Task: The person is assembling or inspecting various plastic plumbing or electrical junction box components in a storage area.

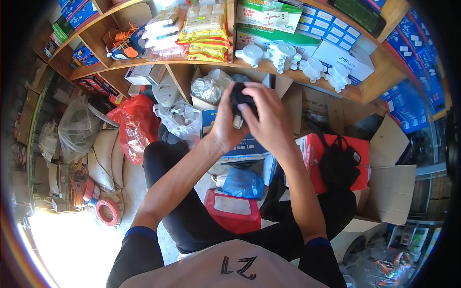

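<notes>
Both hands are raised together in front of a wooden shelf (pixel 201 63). My left hand (pixel 224 124) and my right hand (pixel 267 120) wrap around a small black object (pixel 241 100) with a short pale stub at its lower end. Fingers cover most of that object, so its exact kind is unclear. Beneath my arms lie my black-trousered legs (pixel 182 211), with a red plastic stool (pixel 233 211) and a blue plastic bag (pixel 242 183) between them.
The shelves hold white round junction boxes (pixel 288 57), blue and white cartons (pixel 331 29) and yellow packs of switch plates (pixel 204 33). A red bag (pixel 134 125), clear bags of fittings (pixel 185 117), sacks, a red box (pixel 336 158) with a black bag (pixel 338 165), open cardboard boxes (pixel 389 187) and a red cable coil (pixel 108 211) crowd the floor.
</notes>
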Available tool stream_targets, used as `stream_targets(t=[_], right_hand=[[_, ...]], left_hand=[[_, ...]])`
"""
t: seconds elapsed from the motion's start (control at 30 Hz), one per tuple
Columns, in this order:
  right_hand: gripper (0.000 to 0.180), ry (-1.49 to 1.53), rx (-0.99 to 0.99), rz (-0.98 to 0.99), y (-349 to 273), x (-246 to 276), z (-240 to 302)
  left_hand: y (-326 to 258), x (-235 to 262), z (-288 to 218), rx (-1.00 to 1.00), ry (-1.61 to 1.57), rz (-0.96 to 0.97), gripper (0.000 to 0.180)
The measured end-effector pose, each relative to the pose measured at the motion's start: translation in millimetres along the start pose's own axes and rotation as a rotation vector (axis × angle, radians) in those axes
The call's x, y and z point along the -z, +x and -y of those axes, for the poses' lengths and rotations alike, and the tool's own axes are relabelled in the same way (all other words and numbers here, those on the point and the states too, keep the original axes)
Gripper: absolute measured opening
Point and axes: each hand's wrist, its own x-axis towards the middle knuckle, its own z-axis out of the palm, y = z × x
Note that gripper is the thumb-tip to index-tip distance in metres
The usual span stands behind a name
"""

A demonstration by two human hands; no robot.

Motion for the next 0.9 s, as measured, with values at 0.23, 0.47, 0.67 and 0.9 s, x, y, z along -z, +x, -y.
stream_targets(t=[0.23,0.47,0.67,0.9], right_hand=[[0.048,-0.033,0.085,0.107,-6,3,-1],[0.042,0.109,-0.103,0.225,-4,13,-2],[0.025,0.355,-0.269,0.162,-15,-8,-18],[0.055,0.476,-0.278,-0.018,-6,-11,2]], left_hand=[[-4,8,-27,-0.156,0.143,-0.013,0.042],[-8,1,-28,-0.124,0.423,-0.062,0.039],[-6,6,4,-0.372,0.757,-0.164,0.050],[-7,7,-38,-0.384,0.384,-0.104,0.030]])
